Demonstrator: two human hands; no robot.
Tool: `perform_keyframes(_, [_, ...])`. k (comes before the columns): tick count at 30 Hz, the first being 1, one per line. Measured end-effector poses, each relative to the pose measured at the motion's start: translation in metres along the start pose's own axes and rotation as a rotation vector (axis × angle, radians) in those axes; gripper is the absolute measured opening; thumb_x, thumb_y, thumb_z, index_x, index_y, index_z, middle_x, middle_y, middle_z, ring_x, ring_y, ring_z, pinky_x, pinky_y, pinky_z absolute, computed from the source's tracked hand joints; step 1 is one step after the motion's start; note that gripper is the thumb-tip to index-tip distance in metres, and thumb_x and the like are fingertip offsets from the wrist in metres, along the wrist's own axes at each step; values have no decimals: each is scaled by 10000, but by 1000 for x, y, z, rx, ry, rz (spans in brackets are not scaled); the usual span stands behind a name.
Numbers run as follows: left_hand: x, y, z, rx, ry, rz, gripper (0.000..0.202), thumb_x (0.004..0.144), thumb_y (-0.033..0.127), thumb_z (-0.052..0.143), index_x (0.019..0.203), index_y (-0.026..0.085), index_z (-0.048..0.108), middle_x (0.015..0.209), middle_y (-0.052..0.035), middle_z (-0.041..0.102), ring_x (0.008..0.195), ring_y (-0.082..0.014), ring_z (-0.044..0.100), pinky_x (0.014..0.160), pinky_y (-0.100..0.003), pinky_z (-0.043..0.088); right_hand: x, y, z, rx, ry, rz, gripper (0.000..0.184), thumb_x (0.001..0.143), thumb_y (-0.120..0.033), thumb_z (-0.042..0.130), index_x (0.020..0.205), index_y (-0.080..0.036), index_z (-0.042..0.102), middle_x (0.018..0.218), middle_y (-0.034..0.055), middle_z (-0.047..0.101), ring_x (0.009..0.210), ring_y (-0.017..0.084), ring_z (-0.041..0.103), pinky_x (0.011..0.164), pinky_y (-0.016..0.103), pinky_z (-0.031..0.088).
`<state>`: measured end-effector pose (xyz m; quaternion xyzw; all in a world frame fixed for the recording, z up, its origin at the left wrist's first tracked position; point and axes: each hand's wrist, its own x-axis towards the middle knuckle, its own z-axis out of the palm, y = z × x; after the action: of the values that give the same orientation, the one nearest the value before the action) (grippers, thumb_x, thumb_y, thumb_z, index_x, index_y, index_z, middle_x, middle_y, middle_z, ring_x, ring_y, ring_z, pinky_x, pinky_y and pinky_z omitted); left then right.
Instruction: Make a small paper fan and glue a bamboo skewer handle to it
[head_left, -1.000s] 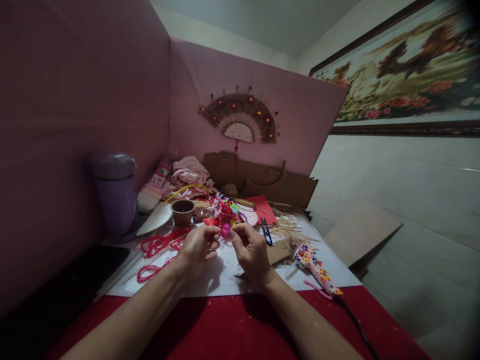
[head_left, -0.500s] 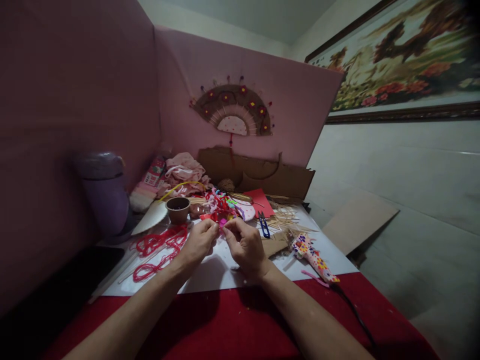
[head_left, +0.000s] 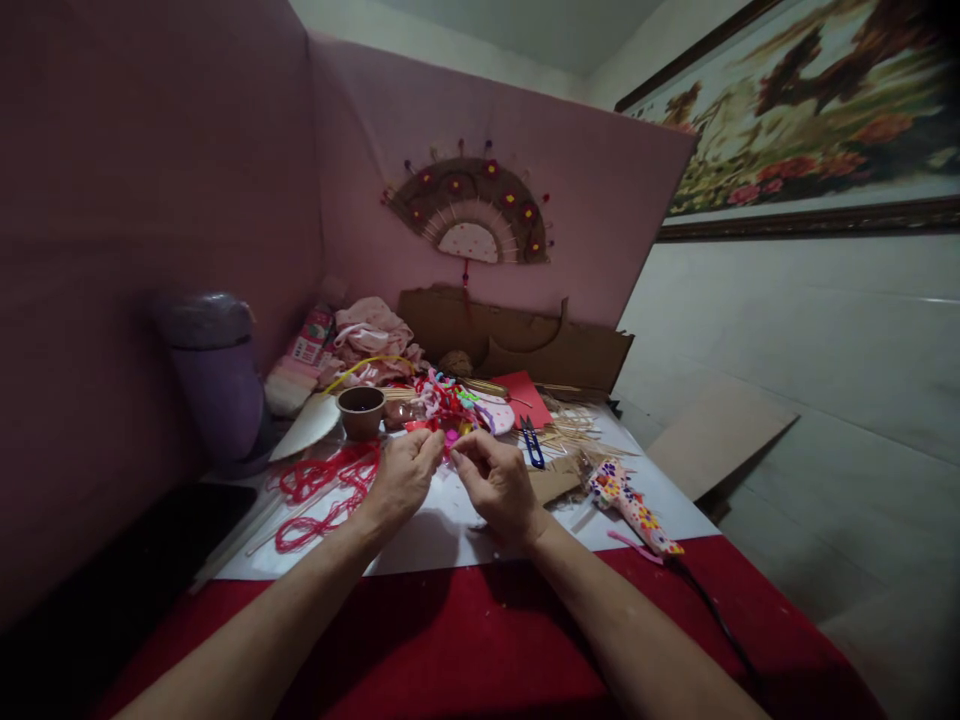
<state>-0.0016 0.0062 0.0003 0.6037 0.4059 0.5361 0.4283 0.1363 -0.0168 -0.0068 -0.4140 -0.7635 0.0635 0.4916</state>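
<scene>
My left hand [head_left: 407, 474] is closed in a pinch above the white sheet, its fingertips pointing toward my other hand. Opposite it, a small gap away, my right hand [head_left: 496, 484] also pinches with thumb and forefinger. Whatever either hand holds is too small or too hidden to name. Just beyond the fingertips lie a bright pink piece [head_left: 451, 438] and a heap of coloured fuzzy craft stems [head_left: 444, 398]. Loops of red cord [head_left: 311, 535] lie left of my left hand. Blue thread snips [head_left: 532, 443] rest beyond my right hand.
A floral-patterned glue gun [head_left: 634, 512] with a black cable lies at the right. A brown cup [head_left: 361, 412], a purple tumbler [head_left: 221, 385] and a white plate [head_left: 309, 428] stand left. Thin sticks [head_left: 577, 433], red paper [head_left: 527, 398] and cardboard [head_left: 517, 340] lie behind. A decorated fan [head_left: 472, 205] hangs on the pink panel.
The camera view has shifted slightly, so the scene sits a little higher and further right. Both hands stay close together in a pinch, with the gap between their fingertips slightly changed.
</scene>
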Motion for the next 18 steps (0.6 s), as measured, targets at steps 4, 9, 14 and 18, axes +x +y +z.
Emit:
perform_keyframes(4, [1, 2, -1, 45, -50, 27, 408, 725, 450, 537, 450, 176, 410, 430, 48, 345, 413, -66, 277, 407, -217, 190, 0, 0, 1, 8, -6, 4, 102, 825, -226, 487, 785, -174, 565, 561, -22, 502, 493, 107, 446, 460, 215, 318])
perform_keyframes(9, [-3, 9, -2, -158, -197, -141, 366, 645, 472, 628, 559, 175, 432, 439, 70, 370, 381, -45, 266, 376, -186, 164, 0, 3, 1, 17, -3, 19, 129, 839, -237, 475, 779, -169, 567, 606, -4, 549, 517, 108, 464, 488, 217, 348])
perform_keyframes(14, [-3, 9, -3, -210, -228, -135, 350, 630, 445, 657, 606, 170, 441, 449, 86, 351, 387, -40, 274, 387, -176, 181, 0, 5, 1, 22, 0, 22, 118, 820, -215, 476, 831, -168, 583, 575, -22, 522, 495, 105, 448, 468, 212, 334])
perform_keyframes(18, [-1, 1, -2, -83, -186, -23, 267, 718, 404, 578, 651, 181, 446, 472, 76, 384, 406, -59, 296, 400, -189, 211, 0, 4, 1, 44, 3, 23, 138, 823, -201, 457, 862, -162, 584, 589, -23, 513, 500, 107, 448, 470, 212, 332])
